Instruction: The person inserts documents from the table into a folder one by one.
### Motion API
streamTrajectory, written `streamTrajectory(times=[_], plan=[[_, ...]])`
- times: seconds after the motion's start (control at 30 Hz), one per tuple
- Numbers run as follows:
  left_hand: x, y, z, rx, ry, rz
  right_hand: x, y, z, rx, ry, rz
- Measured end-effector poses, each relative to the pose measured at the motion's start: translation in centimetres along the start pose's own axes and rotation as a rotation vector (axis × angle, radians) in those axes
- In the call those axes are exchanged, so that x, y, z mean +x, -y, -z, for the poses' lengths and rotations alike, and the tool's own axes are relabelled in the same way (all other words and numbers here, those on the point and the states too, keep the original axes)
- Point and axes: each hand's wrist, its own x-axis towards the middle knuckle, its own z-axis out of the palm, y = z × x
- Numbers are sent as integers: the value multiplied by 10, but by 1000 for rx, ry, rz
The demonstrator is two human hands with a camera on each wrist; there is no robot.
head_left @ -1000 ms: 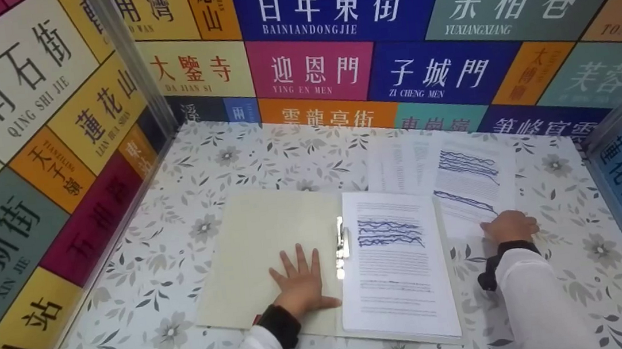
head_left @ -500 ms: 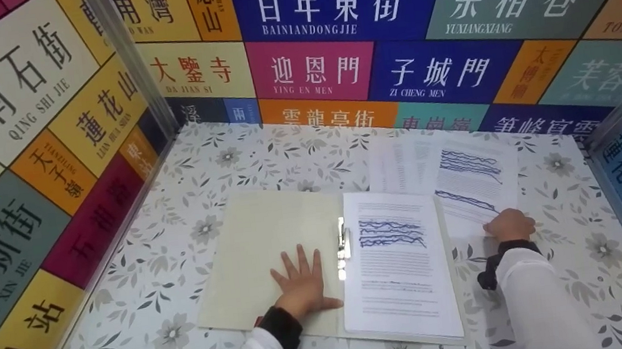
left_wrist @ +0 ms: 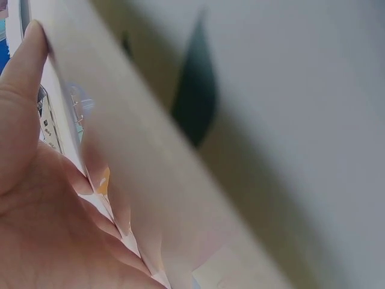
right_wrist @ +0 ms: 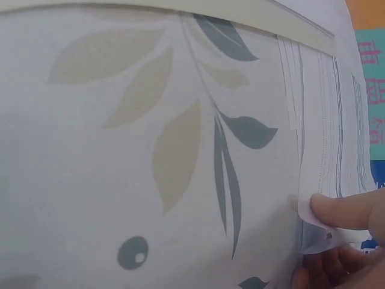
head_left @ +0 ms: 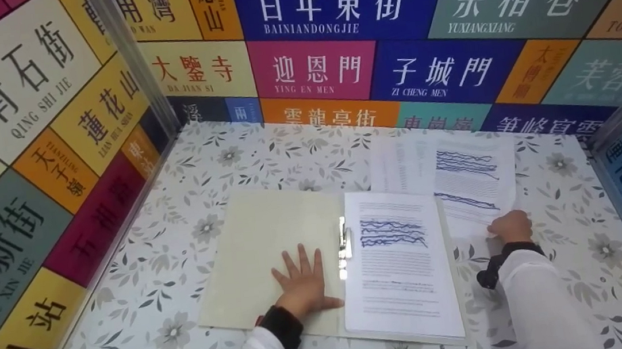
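An open cream folder (head_left: pixel 259 232) lies on the table, its metal clip (head_left: pixel 343 246) at the spine. On its right half sits a stack of printed pages (head_left: pixel 397 281), the top one with blue pen scribbles. My left hand (head_left: pixel 301 288) rests with spread fingers on the bare left cover, thumb near the spine. To the right, my right hand (head_left: pixel 511 228) pinches the near right corner of a loose scribbled sheet (head_left: pixel 468 181). In the right wrist view the thumb (right_wrist: pixel 343 209) lies on that sheet, whose edge curls up, with curled fingers below it.
More loose printed sheets (head_left: pixel 396 162) lie behind the folder, partly under the scribbled one. The table (head_left: pixel 165 271) has a floral cover. Panels with large Chinese lettering (head_left: pixel 328 5) stand at the back and both sides.
The loose scribbled sheet has shifted slightly left and its near right corner bends up under my right hand. My left hand and the folder stay in place.
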Motion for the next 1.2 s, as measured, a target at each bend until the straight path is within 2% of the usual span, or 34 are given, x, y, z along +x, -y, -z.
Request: streamTrajectory(times=[0.1,0.27,0.43,0.57,0.7,0.97,1.2], plan=[[0,-1,-1,1,1,-2,4,-6,-1,38,-54,38],[3,0,-4,-3,5,-9,8,-21,5,12,-132,184],[5,1,-6,-8,7,-9,9,-32,18,-21,-66,247],[4,0,-5,-9,11,-6,10,-41,28,-34,-18,252],[3,0,-4,-7,2,-10,7,-50,35,-7,20,219],[3,1,-6,5,4,-19,-8,-62,52,149,63,114],[1,2,-4,10,-4,-20,-14,-71,68,225,40,0]])
